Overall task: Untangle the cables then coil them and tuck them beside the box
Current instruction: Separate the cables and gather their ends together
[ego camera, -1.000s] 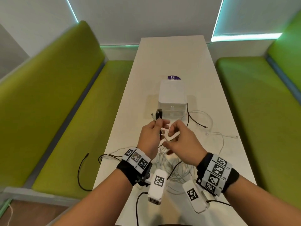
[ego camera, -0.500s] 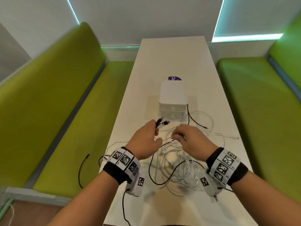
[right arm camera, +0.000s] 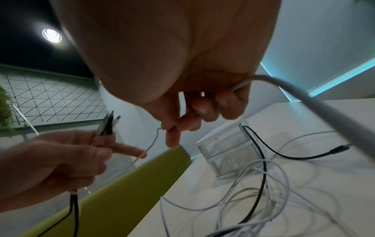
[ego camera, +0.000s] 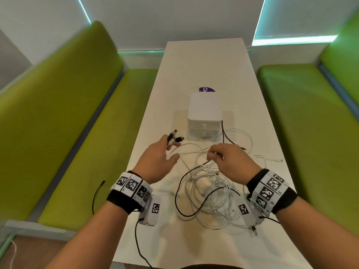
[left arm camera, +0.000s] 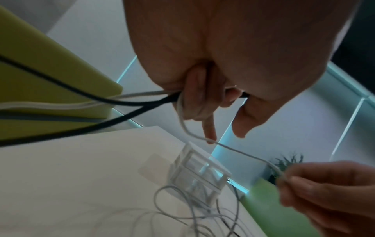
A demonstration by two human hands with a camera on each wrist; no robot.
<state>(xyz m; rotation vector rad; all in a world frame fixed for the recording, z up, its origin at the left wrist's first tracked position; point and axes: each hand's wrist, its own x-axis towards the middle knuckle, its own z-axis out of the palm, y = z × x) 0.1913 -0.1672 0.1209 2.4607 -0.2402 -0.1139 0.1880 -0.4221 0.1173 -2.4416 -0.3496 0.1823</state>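
A tangle of white and black cables (ego camera: 209,193) lies on the white table (ego camera: 204,61), in front of a small white drawer box (ego camera: 204,111). My left hand (ego camera: 159,158) is raised over the table's left side and grips a bunch of cable plugs (ego camera: 173,137) that stick out past its fingers (left arm camera: 205,99). My right hand (ego camera: 229,160) pinches a thin white cable (ego camera: 192,146) that runs across to the left hand. In the right wrist view the same pinch (right arm camera: 172,126) shows, with the plugs (right arm camera: 107,125) at the left.
Green benches (ego camera: 81,133) flank the table on both sides. A black cable (ego camera: 97,193) hangs off the table's left edge. Another black cable end (ego camera: 231,140) and a white plug end (ego camera: 272,159) lie right of the box. A purple sticker (ego camera: 206,89) sits behind the box.
Both hands have dropped lower and spread apart. The left hand carried the plugs to the left, and the white cable now stretches between the two hands.
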